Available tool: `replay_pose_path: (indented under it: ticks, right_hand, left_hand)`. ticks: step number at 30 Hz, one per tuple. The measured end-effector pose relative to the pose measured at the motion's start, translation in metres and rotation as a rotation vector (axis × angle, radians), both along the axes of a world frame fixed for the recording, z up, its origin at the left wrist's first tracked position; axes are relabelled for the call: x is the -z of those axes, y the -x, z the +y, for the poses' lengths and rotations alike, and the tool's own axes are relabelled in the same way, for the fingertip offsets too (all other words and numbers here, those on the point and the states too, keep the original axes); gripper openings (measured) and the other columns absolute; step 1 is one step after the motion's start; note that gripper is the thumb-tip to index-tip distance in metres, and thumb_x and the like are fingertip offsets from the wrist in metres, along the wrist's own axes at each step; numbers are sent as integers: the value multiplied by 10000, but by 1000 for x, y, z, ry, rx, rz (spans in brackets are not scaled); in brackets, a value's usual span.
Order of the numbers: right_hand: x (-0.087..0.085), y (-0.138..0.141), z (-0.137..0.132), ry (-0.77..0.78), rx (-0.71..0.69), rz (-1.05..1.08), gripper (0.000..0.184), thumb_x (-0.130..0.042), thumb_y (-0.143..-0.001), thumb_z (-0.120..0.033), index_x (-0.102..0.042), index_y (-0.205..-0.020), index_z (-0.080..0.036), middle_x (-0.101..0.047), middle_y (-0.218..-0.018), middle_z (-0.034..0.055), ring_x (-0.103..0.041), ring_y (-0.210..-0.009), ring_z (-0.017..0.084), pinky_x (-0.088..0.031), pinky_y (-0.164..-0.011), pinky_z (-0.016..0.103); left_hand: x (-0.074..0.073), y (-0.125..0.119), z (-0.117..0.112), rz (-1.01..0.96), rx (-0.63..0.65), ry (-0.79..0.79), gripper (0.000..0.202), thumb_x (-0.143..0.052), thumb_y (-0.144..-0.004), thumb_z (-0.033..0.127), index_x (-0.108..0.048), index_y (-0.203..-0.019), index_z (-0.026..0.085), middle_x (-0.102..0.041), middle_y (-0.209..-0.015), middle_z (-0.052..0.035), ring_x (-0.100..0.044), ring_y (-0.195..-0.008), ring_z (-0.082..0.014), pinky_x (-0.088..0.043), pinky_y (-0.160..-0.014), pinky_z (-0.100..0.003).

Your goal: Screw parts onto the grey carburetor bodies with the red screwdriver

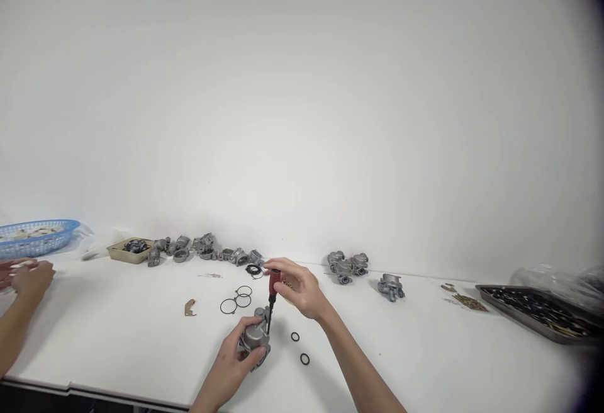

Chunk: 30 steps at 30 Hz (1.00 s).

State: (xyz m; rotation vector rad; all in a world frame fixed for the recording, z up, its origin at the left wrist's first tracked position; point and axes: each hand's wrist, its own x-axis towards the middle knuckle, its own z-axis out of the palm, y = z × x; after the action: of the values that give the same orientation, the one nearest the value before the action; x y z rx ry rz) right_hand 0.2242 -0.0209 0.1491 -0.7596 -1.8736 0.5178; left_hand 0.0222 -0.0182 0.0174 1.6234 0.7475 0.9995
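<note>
Screwdriver (274, 285) pinched in curled right hand (302, 290), metal casting (253, 337) clasped in left hand (232, 354) near six o'clock; over at nine, a blue basket (42, 247) holds pale pieces (35, 233); at four, a dark tray (562, 338) carries black parts (533, 308).

A grey casting (255, 335) is gripped by the left hand (232, 351) at a white table (117, 331) — a red-handled screwdriver (274, 283) being held at its edge by the right hand (302, 291) — near two black rings (308, 361).

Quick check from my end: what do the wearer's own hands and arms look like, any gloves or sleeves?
The left hand and right hand are ungloved, five-fingered human hands. No sleeve, watch or bracelet shows on either visible forearm.
</note>
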Motion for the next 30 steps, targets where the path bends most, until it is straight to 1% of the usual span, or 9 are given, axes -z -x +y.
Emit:
replay_pose_path:
  ticks: [4, 7, 10, 12, 14, 18, 22, 26, 30]
  right_hand:
    - [-1, 0, -3, -39, 107, -27, 304, -687, -873, -318, -691, -1172, -261, -669, -946, 53, -635, -831, 181, -549, -725, 315]
    - [-2, 0, -4, -44, 40, -53, 335, -616, -917, -308, -647, -1249, -270, -659, -1029, 63, -633, -830, 172, -550, -740, 324]
    - [-2, -1, -4, -56, 125, -74, 322, -657, -893, -320, -670, -1211, -268, -653, -901, 41, -611, -776, 166, -536, -689, 302]
    - [-2, -2, -4, -84, 138, -94, 341, -681, -877, -323, -670, -1213, -268, -653, -959, 54, -608, -807, 173, -537, -720, 314]
    - [-3, -3, -4, -79, 61, -96, 360, -622, -914, -312, -633, -1271, -265, -651, -1045, 71, -623, -848, 179, -545, -756, 330]
    - [-2, -3, -3, -80, 132, -130, 380, -641, -900, -284, -627, -1280, -271, -657, -937, 48, -615, -816, 175, -541, -733, 317]
    - [-1, -4, -2, -57, 57, -133, 475, -575, -922, -230, -528, -1390, -295, -647, -1135, 71, -633, -923, 184, -552, -816, 345]
    - [1, -3, -3, -55, 157, -165, 479, -609, -904, -236, -540, -1374, -299, -675, -1031, 54, -636, -902, 193, -555, -817, 357]
    - [5, 0, -2, -54, 88, -112, 540, -558, -919, -213, -451, -1441, -299, -664, -1117, 66, -656, -909, 183, -569, -839, 361]
  left_hand:
    - [8, -4, 4, -18, -54, 4, 546, -699, -786, 538, -586, -1223, 232, -653, -1132, -93, -606, -978, -237, -532, -833, -322]
    - [11, -5, 5, -25, -53, 5, 552, -697, -784, 541, -581, -1227, 233, -650, -1132, -92, -610, -958, -232, -535, -835, -328]
    - [11, -4, 5, -21, -41, 7, 536, -699, -792, 521, -581, -1230, 236, -650, -1137, -90, -610, -978, -231, -533, -853, -323]
    - [12, -4, 6, -23, -47, 9, 545, -702, -789, 523, -581, -1235, 234, -650, -1145, -92, -609, -986, -233, -534, -846, -318]
    - [15, -4, 7, -25, -50, 10, 563, -705, -782, 535, -584, -1239, 230, -657, -1130, -96, -611, -970, -231, -536, -833, -315]
    - [18, -4, 9, -26, -60, 6, 573, -709, -772, 546, -593, -1237, 230, -662, -1146, -102, -609, -976, -235, -531, -839, -313]
    - [15, -4, 7, -12, -54, -1, 555, -703, -789, 528, -581, -1240, 229, -652, -1145, -98, -599, -976, -230, -532, -835, -309]
    - [12, -3, 6, -13, -45, 7, 539, -690, -806, 517, -572, -1246, 229, -647, -1112, -92, -594, -961, -224, -532, -832, -311]
    - [12, -2, 5, -14, -40, -3, 525, -693, -809, 496, -577, -1249, 235, -631, -1177, -101, -591, -986, -228, -530, -832, -308]
